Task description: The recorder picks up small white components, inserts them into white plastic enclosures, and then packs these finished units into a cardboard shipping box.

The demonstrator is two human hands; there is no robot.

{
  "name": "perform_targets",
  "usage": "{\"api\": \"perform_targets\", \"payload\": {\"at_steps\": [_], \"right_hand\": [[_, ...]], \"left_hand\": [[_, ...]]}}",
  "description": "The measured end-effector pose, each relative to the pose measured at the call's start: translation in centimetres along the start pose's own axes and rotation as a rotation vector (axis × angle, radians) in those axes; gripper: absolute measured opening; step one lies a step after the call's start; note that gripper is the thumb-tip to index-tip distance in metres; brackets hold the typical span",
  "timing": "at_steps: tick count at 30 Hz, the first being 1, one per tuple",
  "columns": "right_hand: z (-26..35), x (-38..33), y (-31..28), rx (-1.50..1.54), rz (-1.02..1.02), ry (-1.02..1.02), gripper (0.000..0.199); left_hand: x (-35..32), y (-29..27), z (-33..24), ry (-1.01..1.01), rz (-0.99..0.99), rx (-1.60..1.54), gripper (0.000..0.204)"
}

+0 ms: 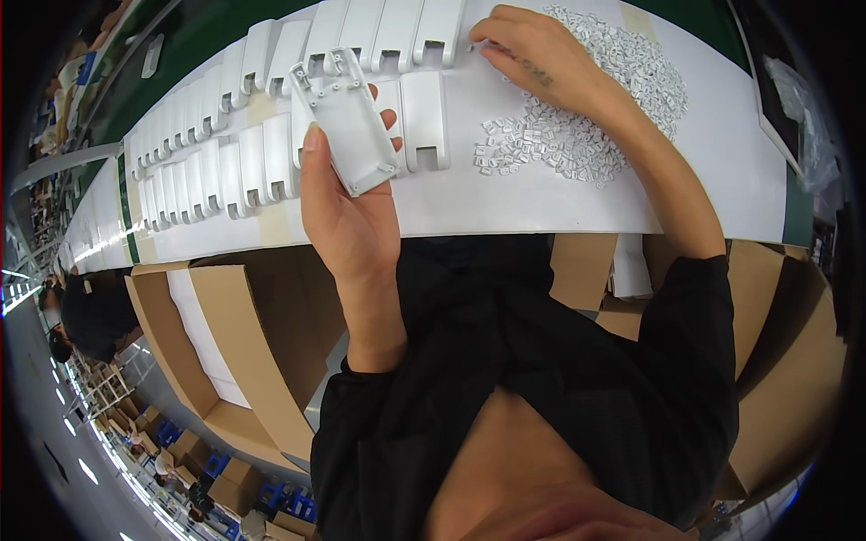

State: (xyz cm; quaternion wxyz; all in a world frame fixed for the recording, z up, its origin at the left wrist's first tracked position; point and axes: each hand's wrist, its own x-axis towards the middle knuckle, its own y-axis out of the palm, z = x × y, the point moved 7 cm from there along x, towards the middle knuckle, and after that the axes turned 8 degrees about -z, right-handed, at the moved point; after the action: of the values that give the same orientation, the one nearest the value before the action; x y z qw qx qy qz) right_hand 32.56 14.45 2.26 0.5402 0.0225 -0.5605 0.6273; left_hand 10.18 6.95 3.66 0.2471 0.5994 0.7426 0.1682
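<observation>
My left hand (347,216) is wrapped round a white plastic housing shell (347,126), held up tilted above the table's near edge. Its hollow inner side faces me, showing screw posts and a notched end. To the right, my right hand (532,54) is closed in a pinch beside a heap of small white plastic pieces (622,81). A tiny piece (471,46) shows at its fingertips, its details too small to make out. Similar white shells (424,122) lie in two rows behind and left of my left hand, outer faces up.
The white table (722,180) curves across the top. Below its edge stand open cardboard boxes (225,334) on the left and another carton (776,361) on the right. A clear plastic bag (803,126) lies at the far right. Another person (95,311) is at the left.
</observation>
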Motion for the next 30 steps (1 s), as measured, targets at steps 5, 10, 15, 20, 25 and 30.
{"api": "perform_targets", "payload": {"at_steps": [5,10,15,20,25,30], "right_hand": [[0.0,1.5,0.2,-0.304,0.275,0.118,0.015],[1.9,0.3,0.6,0.193,0.072,0.283,0.01],[7.1,0.6,-3.7,0.341,-0.04,0.533,0.008],[6.8,-0.4,-4.8,0.113,-0.183,0.454,0.009],[6.0,-0.6,-4.7,0.163,-0.169,0.493,0.008],[4.5,-1.7,-2.9,0.526,-0.108,0.813,0.013]], "left_hand": [[0.1,0.8,0.1,-0.094,-0.023,-0.049,0.047],[0.1,1.7,2.5,-0.204,0.124,-0.041,0.042],[-2.0,5.0,3.2,-0.229,0.315,-0.075,0.041],[-1.9,5.8,3.9,-0.278,0.288,-0.004,0.041],[-1.6,6.2,4.2,-0.279,0.289,0.059,0.042],[-1.2,5.2,4.4,-0.278,0.171,0.063,0.043]]}}
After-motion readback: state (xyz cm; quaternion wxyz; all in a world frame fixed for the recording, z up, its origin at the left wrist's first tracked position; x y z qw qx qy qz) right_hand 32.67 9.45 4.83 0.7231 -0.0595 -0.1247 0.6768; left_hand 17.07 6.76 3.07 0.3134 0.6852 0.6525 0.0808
